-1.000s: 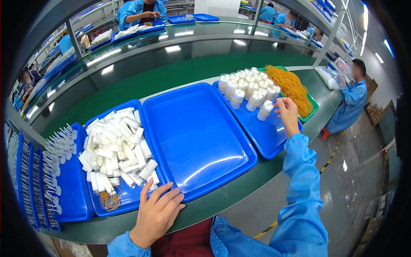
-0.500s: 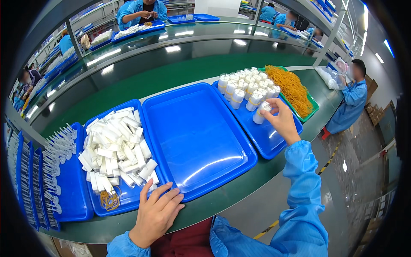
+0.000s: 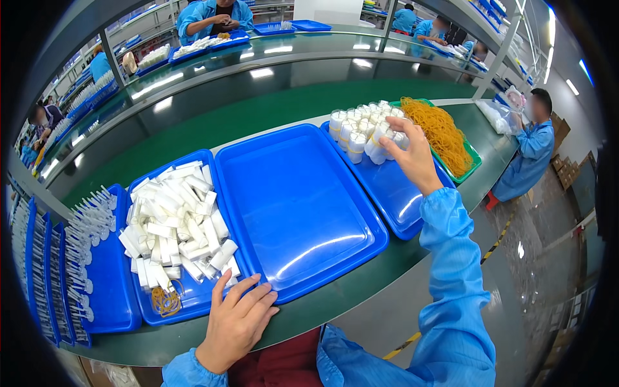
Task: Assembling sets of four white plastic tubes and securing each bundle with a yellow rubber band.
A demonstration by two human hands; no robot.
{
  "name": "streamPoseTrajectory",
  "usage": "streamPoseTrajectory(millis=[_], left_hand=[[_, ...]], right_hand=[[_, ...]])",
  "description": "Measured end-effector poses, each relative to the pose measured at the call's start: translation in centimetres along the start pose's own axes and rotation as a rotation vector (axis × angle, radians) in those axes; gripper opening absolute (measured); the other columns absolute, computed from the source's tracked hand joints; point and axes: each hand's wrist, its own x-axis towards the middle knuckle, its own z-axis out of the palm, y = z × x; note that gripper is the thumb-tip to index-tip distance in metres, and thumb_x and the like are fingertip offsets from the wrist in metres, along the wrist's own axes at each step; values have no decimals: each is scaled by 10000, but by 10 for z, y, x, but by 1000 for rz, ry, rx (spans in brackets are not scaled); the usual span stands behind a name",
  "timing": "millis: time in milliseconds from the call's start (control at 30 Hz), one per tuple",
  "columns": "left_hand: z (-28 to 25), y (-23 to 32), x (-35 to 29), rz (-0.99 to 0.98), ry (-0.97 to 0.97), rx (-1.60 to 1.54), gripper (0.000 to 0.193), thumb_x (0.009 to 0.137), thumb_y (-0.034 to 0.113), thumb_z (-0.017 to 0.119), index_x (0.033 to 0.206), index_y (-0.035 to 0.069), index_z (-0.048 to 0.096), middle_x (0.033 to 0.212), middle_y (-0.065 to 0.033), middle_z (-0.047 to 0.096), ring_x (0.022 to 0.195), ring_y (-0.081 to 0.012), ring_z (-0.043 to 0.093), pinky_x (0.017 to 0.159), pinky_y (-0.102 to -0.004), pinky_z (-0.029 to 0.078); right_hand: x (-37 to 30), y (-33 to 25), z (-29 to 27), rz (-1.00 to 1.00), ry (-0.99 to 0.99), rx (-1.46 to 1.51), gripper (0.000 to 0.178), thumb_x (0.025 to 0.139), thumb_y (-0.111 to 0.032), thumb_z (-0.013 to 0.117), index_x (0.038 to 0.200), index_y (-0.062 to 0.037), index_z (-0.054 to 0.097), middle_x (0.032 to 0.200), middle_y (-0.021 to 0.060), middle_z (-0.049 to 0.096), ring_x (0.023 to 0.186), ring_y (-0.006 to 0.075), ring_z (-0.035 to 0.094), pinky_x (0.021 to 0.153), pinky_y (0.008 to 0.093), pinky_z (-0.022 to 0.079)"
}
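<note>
My left hand (image 3: 237, 322) rests with spread fingers on the near rims of two blue trays, holding nothing. Beside it, the left one of these trays (image 3: 200, 303) carries a heap of white flat sleeve-like pieces (image 3: 177, 222) and a few loose rubber bands (image 3: 166, 301). Over the right blue tray (image 3: 406, 206), my right hand (image 3: 412, 155) has thumb and fingers curled round a white bundle (image 3: 376, 149), at the near edge of a cluster of upright, banded white bundles (image 3: 356, 126). My fingers partly cover that bundle and its neighbours.
Between the two lies a bare blue tray (image 3: 296, 206). A green basket of rubber bands (image 3: 438, 135) stands at the far right. Clear plastic stemmed parts (image 3: 80, 251) fill stacked trays at far left. Co-workers sit across the bench (image 3: 219, 22) and at right (image 3: 534, 145).
My right hand has moved away from me and slightly left with the white bundle, bringing it from the tray's open middle up against the cluster. My left hand has stayed put.
</note>
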Motion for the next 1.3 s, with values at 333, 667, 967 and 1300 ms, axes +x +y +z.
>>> streamPoseTrajectory(millis=[333, 667, 967, 1300], left_hand=[[-1, 0, 1, 8, -4, 5, 317, 752, 128, 829, 1052, 97, 731, 1129, -41, 704, 1201, -260, 615, 1150, -575, 322], [0, -2, 0, 8, -20, -6, 319, 760, 133, 826, 1061, 94, 730, 1136, -44, 701, 1204, -260, 615, 1150, -576, 323], [-3, 1, 2, 9, -40, 4, 320, 759, 133, 826, 1060, 97, 724, 1140, -51, 698, 1201, -265, 615, 1150, -584, 320], [-4, 3, 4, 3, -51, 33, 310, 758, 139, 829, 1047, 105, 724, 1117, -46, 702, 1187, -263, 620, 1149, -582, 318]], right_hand=[[0, 14, 8, -8, -4, 32, 453, 847, -275, 794, 1233, -83, 656, 1109, 123, 677, 1102, 277, 601, 973, 419, 452], [-51, -1, -24, 151, -150, -5, 403, 815, -221, 795, 1163, -78, 649, 1037, 85, 677, 1024, 247, 623, 925, 393, 466], [-31, 115, -24, 574, 123, 109, 444, 858, -183, 756, 1214, 38, 608, 1021, 131, 720, 836, 200, 691, 783, 352, 559], [-12, 142, 12, 666, 71, 433, 505, 820, -72, 767, 1248, 79, 546, 1025, 152, 704, 764, 175, 669, 630, 299, 554]])
